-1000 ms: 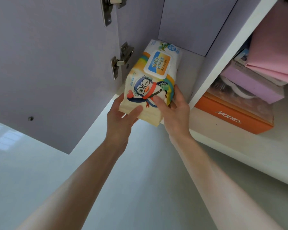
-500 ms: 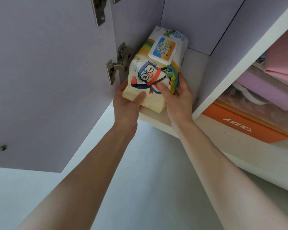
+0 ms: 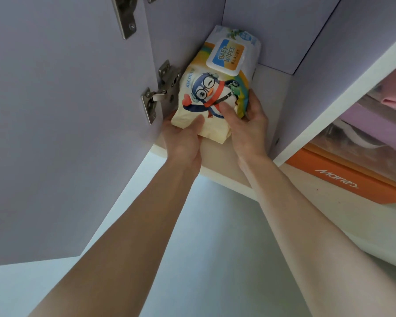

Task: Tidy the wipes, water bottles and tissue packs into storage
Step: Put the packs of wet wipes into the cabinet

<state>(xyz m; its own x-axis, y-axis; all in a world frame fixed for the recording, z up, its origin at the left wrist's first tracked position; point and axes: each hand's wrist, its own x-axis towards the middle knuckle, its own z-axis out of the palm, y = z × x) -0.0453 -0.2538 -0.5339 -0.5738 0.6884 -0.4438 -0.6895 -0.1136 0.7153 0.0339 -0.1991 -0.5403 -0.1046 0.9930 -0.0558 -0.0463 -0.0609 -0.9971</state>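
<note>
Fingers [image 3: 253,100] of our right hand [image 3: 249,133] are wrapping round the near right corner of the wipes pack [image 3: 215,94], the thumb pressing on its printed face, while our left hand [image 3: 181,140] is cupping the near left corner from beneath with its thumb lying on top; both hands are gripping the pack. We are holding it inside the left compartment of the cupboard, its far end seemingly lying on the shelf [image 3: 270,76] close to the back wall and its near end sitting in our hands just inside the shelf's front edge. We are judging the main risk to be on the left: the pack's side is running just beside the lower hinge [image 3: 160,94] of the open door [image 3: 55,133], so the soft film may be catching on the metal as we push, or the hinge may be pinching it when the door swings shut. If we are letting go while the near end is off the shelf, the pack could be sliding back out towards us. We cannot tell whether that end is resting or raised. The pack is looking full and soft, denting under our thumbs, with a cream near end, a cartoon penguin in glasses and a red scarf, a rainbow band, and a stiff blue-and-orange flip lid [image 3: 226,56] reading BABY WIPES towards the white far end.
</note>
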